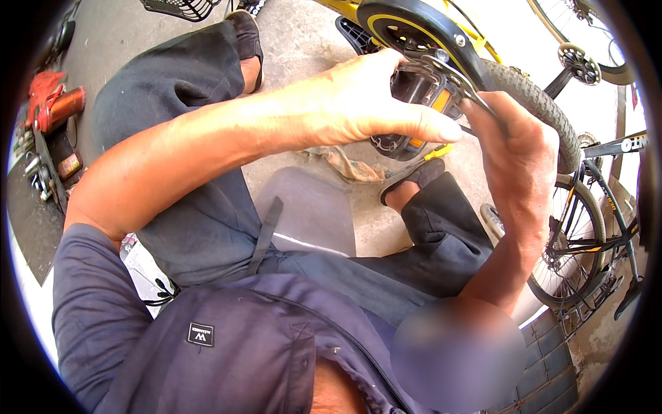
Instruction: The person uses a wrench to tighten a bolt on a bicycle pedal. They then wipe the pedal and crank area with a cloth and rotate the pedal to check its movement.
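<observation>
A black bicycle pedal (416, 84) with amber reflectors sits at the crank beside the yellow-ringed chain guard (403, 24). My left hand (362, 96) is closed around this pedal, its thumb stretched along the near side and its other fingers partly hidden behind. A flat metal wrench (452, 72) lies with its head at the pedal's axle. My right hand (514, 131) grips the wrench's handle, fingers curled with the thumb side toward the pedal. A second reflector shows lower on the pedal, below my left thumb.
A crumpled rag (352, 167) and a yellow-tipped tool (436, 153) lie on the concrete floor between my feet. The knobby tire (534, 103) stands beyond my right hand. Another bicycle (579, 234) is at the right. Tools and a red object (47, 93) lie far left.
</observation>
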